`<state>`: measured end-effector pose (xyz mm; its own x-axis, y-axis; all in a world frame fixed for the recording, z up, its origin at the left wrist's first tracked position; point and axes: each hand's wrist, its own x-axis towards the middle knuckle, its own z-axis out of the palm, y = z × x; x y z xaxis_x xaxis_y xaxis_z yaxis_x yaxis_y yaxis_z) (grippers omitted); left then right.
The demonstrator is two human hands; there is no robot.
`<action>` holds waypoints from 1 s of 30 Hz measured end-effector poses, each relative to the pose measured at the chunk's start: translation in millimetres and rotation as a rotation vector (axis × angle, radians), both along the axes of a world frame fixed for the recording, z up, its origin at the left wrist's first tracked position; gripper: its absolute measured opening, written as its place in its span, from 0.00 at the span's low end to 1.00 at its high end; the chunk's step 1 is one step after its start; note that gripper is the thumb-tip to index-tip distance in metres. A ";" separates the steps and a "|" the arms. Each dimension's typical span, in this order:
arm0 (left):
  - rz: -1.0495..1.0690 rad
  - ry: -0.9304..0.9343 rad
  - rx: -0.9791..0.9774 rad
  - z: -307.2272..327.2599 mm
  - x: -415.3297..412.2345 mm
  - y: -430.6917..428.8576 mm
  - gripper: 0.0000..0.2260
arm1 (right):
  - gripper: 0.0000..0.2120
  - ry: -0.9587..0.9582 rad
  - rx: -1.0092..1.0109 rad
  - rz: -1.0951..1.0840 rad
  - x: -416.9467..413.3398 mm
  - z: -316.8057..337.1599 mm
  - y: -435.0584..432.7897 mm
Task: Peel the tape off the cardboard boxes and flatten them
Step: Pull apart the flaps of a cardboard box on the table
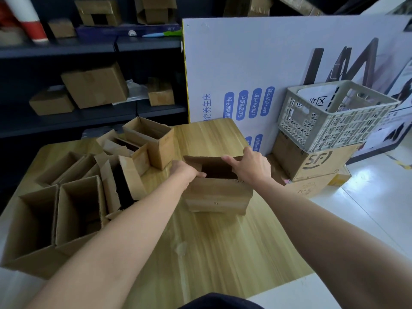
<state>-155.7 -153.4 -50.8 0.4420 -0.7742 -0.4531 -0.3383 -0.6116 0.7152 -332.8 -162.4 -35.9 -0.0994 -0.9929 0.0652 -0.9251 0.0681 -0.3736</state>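
At the centre of the frame a small cardboard box sits on the wooden tabletop, its top open. The left hand grips the box's left rim, fingers curled over the edge. The right hand pinches the far flap, fingers closed on it. Left of them stands a cluster of opened boxes. A grey plastic crate rests on an SF carton at right.

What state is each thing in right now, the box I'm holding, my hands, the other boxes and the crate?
Held box: open, not flattened.
Left hand: gripping the box's left edge.
Right hand: holding the far flap.
Box pile: open, unflattened, on the table's left.
Crate: tilted atop a printed carton.
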 end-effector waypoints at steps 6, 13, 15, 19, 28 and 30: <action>-0.046 -0.334 -0.024 -8.6 -1.8 1.8 0.26 | 0.38 -0.051 0.001 -0.027 0.9 -2.5 2.5; -0.140 -0.357 -0.255 -9.3 5.1 4.0 0.17 | 0.51 -0.344 0.118 -0.069 -5.2 -11.5 -4.8; -0.117 -0.286 -0.325 -14.1 8.3 5.1 0.14 | 0.51 -0.392 0.140 -0.086 -5.7 -14.0 -8.4; -0.078 -0.181 -0.410 -17.8 8.7 7.2 0.12 | 0.51 -0.410 0.186 -0.089 -1.0 -20.1 -9.9; 0.102 0.098 -0.368 -15.3 12.4 6.4 0.16 | 0.31 -0.321 0.202 -0.131 2.7 -14.5 -12.1; 0.125 0.186 -0.299 -12.5 14.4 3.7 0.19 | 0.24 -0.331 0.228 -0.094 2.8 -8.2 -15.0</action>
